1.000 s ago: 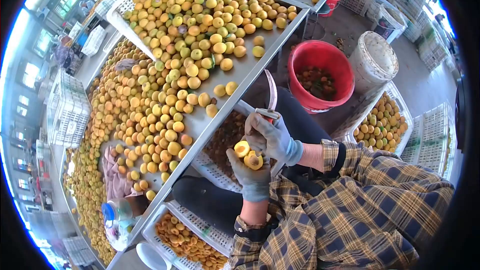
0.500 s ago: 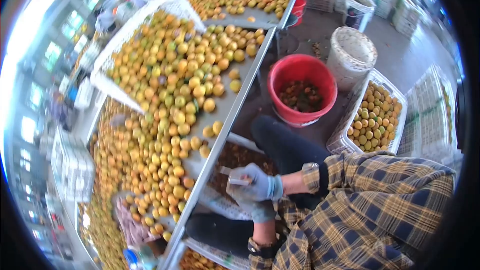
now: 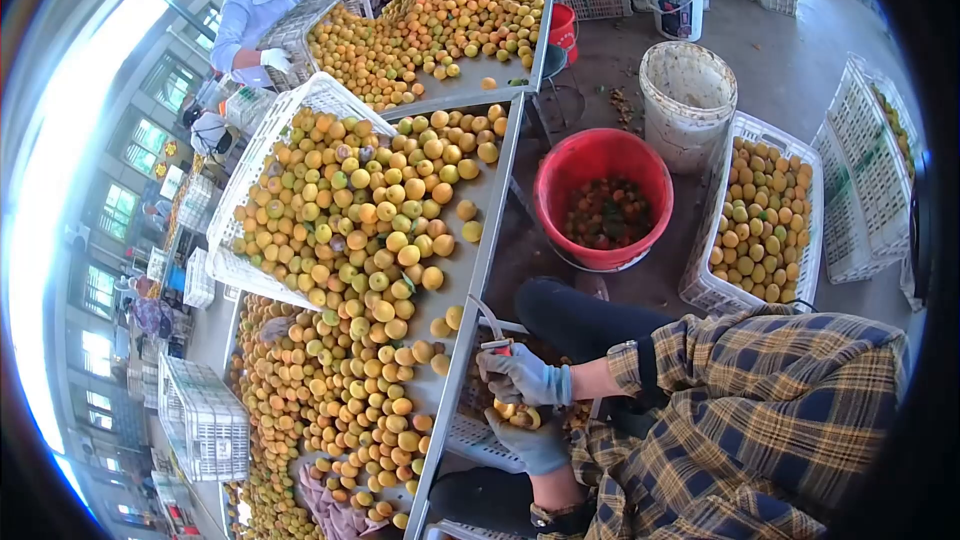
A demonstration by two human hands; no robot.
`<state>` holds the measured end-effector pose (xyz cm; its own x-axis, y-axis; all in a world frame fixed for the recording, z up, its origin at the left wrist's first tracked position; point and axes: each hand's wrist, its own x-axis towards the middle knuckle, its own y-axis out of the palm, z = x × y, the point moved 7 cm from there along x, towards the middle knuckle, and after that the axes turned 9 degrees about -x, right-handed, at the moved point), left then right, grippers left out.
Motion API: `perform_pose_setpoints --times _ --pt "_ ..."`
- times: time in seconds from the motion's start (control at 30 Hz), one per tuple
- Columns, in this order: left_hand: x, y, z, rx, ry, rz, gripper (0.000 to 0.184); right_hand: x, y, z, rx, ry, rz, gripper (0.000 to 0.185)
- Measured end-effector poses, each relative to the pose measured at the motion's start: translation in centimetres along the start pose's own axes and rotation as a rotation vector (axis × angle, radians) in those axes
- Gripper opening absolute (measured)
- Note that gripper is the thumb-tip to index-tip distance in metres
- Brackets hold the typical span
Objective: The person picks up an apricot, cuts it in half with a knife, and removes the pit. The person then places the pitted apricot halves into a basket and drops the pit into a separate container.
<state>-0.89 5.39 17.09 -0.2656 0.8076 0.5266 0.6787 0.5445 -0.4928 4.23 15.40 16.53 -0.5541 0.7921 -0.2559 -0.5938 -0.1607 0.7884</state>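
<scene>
My right hand (image 3: 525,375), in a grey glove, is closed around a small knife (image 3: 488,322) with a thin curved blade and a touch of red near the grip. Just below it, my gloved left hand (image 3: 530,442) is wrapped around an apricot (image 3: 515,412); orange flesh and a darker part show between the fingers. The two hands are close together over a crate (image 3: 484,430) with brownish bits between my legs. Beside them runs the metal edge of a sorting table (image 3: 470,315), heaped with apricots (image 3: 375,210).
A white crate (image 3: 325,85) lies tipped on the table, spilling fruit. On the floor stand a red bucket (image 3: 545,185) with scraps, a dirty white bucket (image 3: 688,105) and a crate of apricots (image 3: 700,292). A co-worker (image 3: 255,25) handles another crate across the table.
The view has shifted, bringing the co-worker into sight. My hands have moved slightly apart, and the fruit in my left hand now shows. The knife blade points upward now.
</scene>
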Motion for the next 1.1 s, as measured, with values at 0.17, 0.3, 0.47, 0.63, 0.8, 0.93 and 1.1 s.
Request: perform_pose_setpoints --times 0.17,0.3,0.47,0.63,0.8,0.93,1.1 --pt "1.2 2.4 3.8 -0.425 -0.307 0.144 0.072 -0.5 1.6 1.1 -0.266 -0.203 0.149 0.021" --pt "1.4 3.0 5.5 -0.381 -0.291 0.146 0.056 -1.3 3.6 1.9 -0.782 -0.603 0.33 0.017" --pt "1.7 4.5 6.5 -0.653 -0.432 0.122 0.052 -4.1 6.0 1.3 -1.361 -0.714 0.545 0.016" --pt "2.7 5.3 7.7 -0.917 -0.544 0.077 0.048 -2.2 3.8 0.7 -1.02 -0.707 0.325 0.01" --pt "5.7 5.9 8.9 -1.199 -0.675 0.046 0.044 -2.9 4.8 2.6 -1.026 -0.818 0.489 0.015" --pt "5.8 4.0 8.3 -1.001 -0.553 -0.023 0.042 -1.8 2.5 6.8 -0.86 -0.67 0.11 0.011" --pt "7.4 1.9 5.6 -0.706 -0.525 -0.131 0.031 0.0 -1.5 5.9 -1.021 -0.377 -0.009 0.029"
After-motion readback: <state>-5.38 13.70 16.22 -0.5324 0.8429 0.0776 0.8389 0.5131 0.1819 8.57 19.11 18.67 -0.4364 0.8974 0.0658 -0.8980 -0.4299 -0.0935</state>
